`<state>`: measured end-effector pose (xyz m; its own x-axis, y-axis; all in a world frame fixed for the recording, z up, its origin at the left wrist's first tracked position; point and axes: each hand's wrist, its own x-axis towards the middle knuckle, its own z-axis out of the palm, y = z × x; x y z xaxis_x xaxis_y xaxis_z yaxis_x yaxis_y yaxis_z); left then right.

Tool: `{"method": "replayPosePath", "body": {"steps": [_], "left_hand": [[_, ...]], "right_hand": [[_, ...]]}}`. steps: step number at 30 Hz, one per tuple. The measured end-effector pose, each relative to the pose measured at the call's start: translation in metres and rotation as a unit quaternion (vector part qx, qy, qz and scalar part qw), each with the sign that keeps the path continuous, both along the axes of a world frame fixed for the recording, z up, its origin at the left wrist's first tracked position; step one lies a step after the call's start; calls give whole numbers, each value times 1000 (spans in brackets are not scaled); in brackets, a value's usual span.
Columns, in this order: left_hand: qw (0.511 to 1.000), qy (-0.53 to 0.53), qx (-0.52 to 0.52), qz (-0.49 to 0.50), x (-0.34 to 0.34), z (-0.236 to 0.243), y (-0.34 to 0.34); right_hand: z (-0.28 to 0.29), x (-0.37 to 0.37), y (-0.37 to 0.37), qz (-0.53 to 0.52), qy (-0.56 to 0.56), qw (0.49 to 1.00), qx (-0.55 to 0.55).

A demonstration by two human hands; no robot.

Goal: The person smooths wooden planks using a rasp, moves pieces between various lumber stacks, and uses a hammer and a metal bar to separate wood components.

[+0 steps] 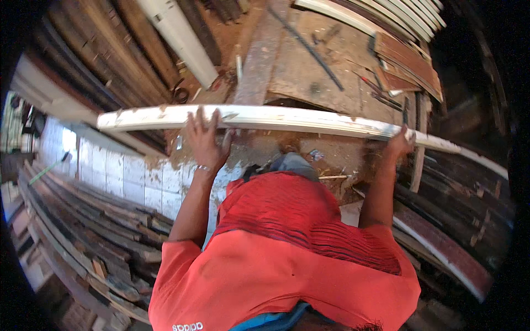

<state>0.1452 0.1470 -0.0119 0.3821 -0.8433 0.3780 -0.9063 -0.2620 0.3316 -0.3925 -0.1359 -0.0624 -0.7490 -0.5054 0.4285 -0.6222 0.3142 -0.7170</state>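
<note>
A long white-painted wooden beam [276,116] with worn, chipped spots stretches across in front of me, from the left over to the far right. My left hand [207,140] grips it left of the middle, the spread fingers lying over its white face and the thumb by its near edge. Farther right, my right hand [401,142] is closed round the same beam, its fingers partly hidden. The beam passes over or along the near edge of a worn wooden bench top [326,60]; whether it touches there I cannot tell.
Dark planks [105,49] and a white board [182,41] stand at upper left. A dark metal bar [312,49], hand tools [381,91] and brown panels [408,63] lie on the bench. Timber [88,226] is piled at lower left beside white floor tiles [132,174].
</note>
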Motion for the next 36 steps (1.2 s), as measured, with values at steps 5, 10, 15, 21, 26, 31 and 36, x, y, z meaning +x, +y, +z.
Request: {"method": "replayPosePath", "body": {"steps": [5,10,15,21,26,31,36], "left_hand": [[1000,14,-12,3,-6,-6,-12],[1000,20,21,12,-9,4,-16],[997,53,54,7,-22,15,-29],[991,88,102,26,-48,32,-36],[980,142,136,29,-47,41,-46],[973,179,140,40,-49,45,-41],[961,242,131,-37,-21,22,-60]], "right_hand": [[64,43,-43,298,-100,949,-36],[40,19,-144,308,-152,931,120],[-48,-113,-233,237,127,873,407],[-81,-171,-235,175,136,832,508],[-140,-240,-252,239,195,789,531],[-149,-244,-264,269,225,778,521],[-58,-410,-249,294,359,770,439]]}}
